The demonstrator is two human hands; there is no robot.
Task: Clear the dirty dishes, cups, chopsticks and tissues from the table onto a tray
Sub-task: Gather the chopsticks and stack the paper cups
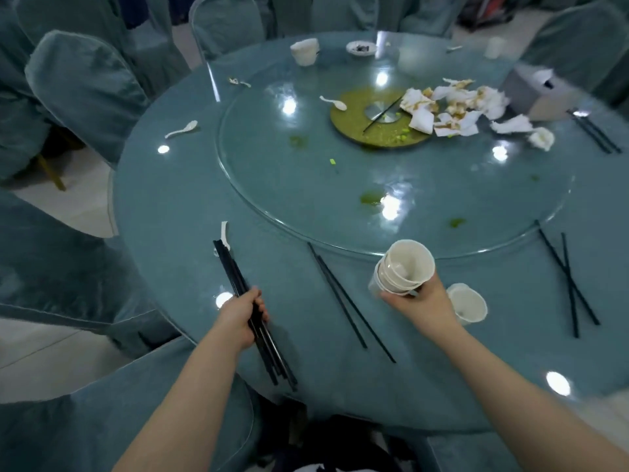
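Hands full at the table's near edge.
Left hand point(243, 316) clamps a chopstick bundle point(253, 315); right hand point(420, 301) grips stacked cups point(403, 269). Loose pair of chopsticks point(350, 301) lies between them, long axis running away, nearer the right hand.

No readable txt, labels, brands, nos. or signs are showing anywhere in the pic. Paper cups point(405, 269) at lower center-right are showing plain white, no print. Tissue box point(537, 92) at upper right is looking blank grey; too blurred to tell if any mark is sitting on it.
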